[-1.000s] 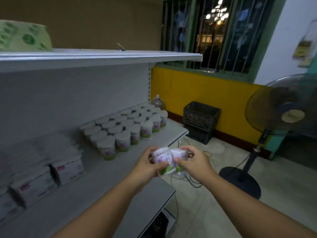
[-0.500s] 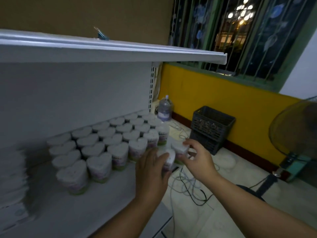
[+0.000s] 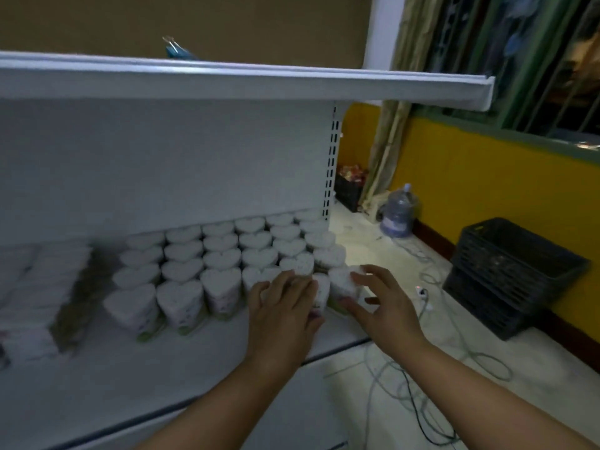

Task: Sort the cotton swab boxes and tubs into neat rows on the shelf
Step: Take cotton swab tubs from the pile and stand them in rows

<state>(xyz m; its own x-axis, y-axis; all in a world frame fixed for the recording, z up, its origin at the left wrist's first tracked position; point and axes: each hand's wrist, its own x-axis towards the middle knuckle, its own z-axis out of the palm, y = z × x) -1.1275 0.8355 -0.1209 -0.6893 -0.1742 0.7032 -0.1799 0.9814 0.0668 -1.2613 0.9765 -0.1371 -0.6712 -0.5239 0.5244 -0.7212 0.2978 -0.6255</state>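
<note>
Several heart-shaped white cotton swab tubs (image 3: 224, 254) stand in rows on the white shelf (image 3: 136, 381). My left hand (image 3: 285, 313) covers one tub (image 3: 321, 289) at the front right end of the rows, fingers wrapped over it. My right hand (image 3: 380, 303) grips a second tub (image 3: 342, 280) beside it, near the shelf's right edge. Both tubs stand upright and rest on or just above the shelf. White swab boxes (image 3: 35, 303) sit blurred at the far left.
An upper shelf (image 3: 259, 84) overhangs the rows, with a clip (image 3: 177, 50) on top. Right of the shelf, on the floor, lie cables (image 3: 422, 384), a water jug (image 3: 397, 212) and stacked black crates (image 3: 509, 274) by a yellow wall.
Both hands have carried the two tubs forward and down from mid-air to the front right end of the rows. The view has swung left toward the shelf.
</note>
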